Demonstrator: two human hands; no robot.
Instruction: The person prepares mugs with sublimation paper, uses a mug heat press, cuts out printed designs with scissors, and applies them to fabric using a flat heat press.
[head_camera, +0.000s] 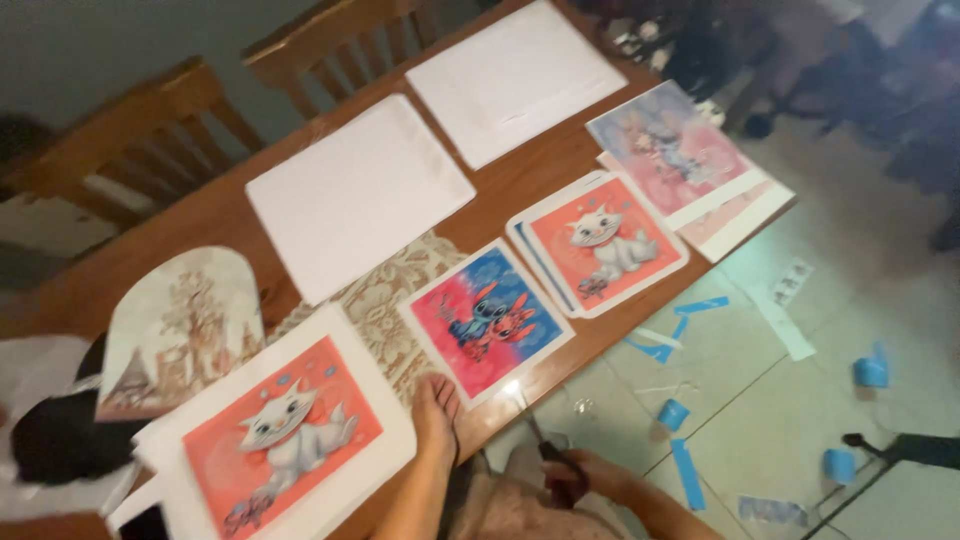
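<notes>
My left hand (436, 408) lies flat, fingers together, on the near edge of the wooden table (200, 215). It rests between a print of a white cat on orange (275, 435) and a print of a blue and a pink creature (487, 322). My right hand (583, 476) is lower, off the table's edge, and grips dark-handled scissors (548, 452) whose blades point up toward the table. A lace cloth (375, 298) lies under the nearer prints.
Farther along the table lie a second cat print (603, 240), a pastel print (668, 150) and two blank white sheets (355, 195) (515, 75). An arch-shaped picture (180, 330) sits at left. Wooden chairs (120, 130) stand behind. Blue tape rolls (672, 413) and strips litter the tiled floor.
</notes>
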